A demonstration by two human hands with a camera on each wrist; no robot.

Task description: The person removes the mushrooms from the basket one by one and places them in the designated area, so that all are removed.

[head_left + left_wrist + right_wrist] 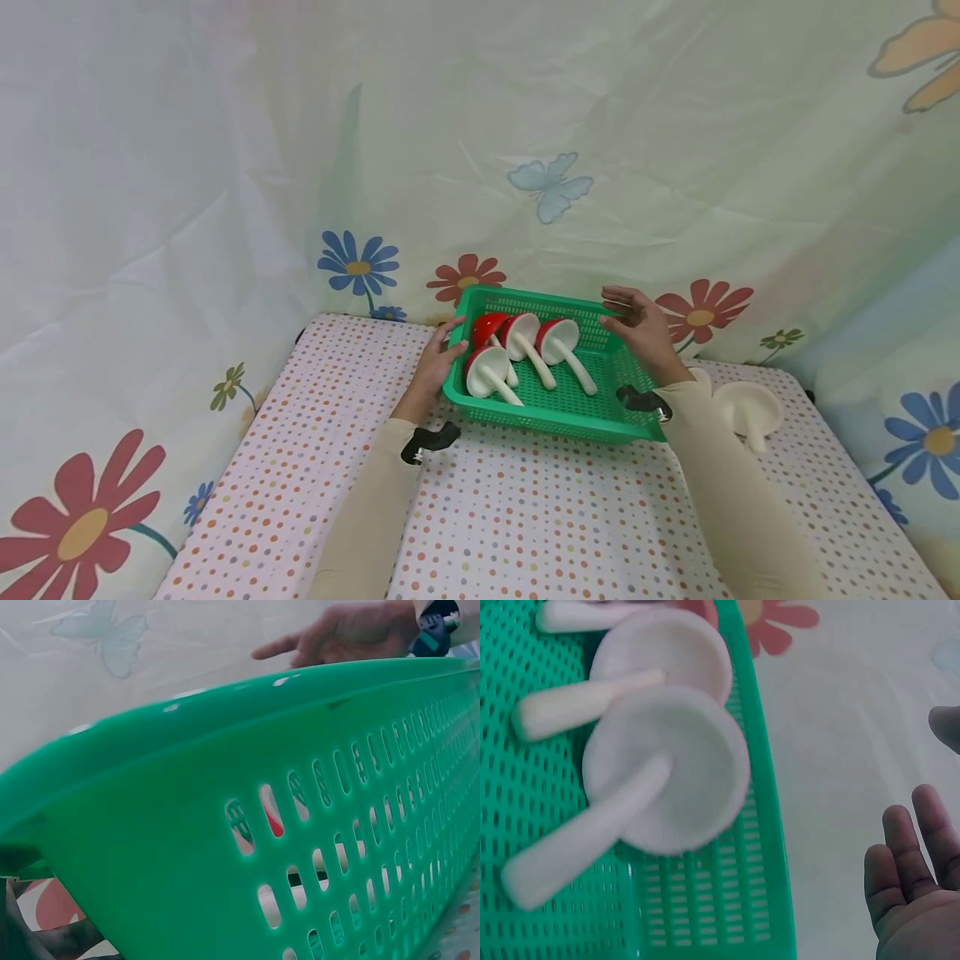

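A green plastic basket (558,421) with slotted walls stands on the table. Several toy mushrooms with red caps and white stems lie in its left half, among them one mushroom (566,354) nearest the middle, seen close up as a mushroom (667,772) in the right wrist view. My left hand (435,362) holds the basket's left end at the rim. In the left wrist view the basket's green wall (165,825) hides most of that hand. Above the basket's right end my right hand (645,329) is raised with fingers spread, holding nothing.
Right of the basket lies another mushroom (750,412), its pale underside up. A second pale piece (701,377) beside it is partly covered by the right sleeve. A dotted cloth (525,517) covers the table; a flowered curtain (465,167) hangs close behind.
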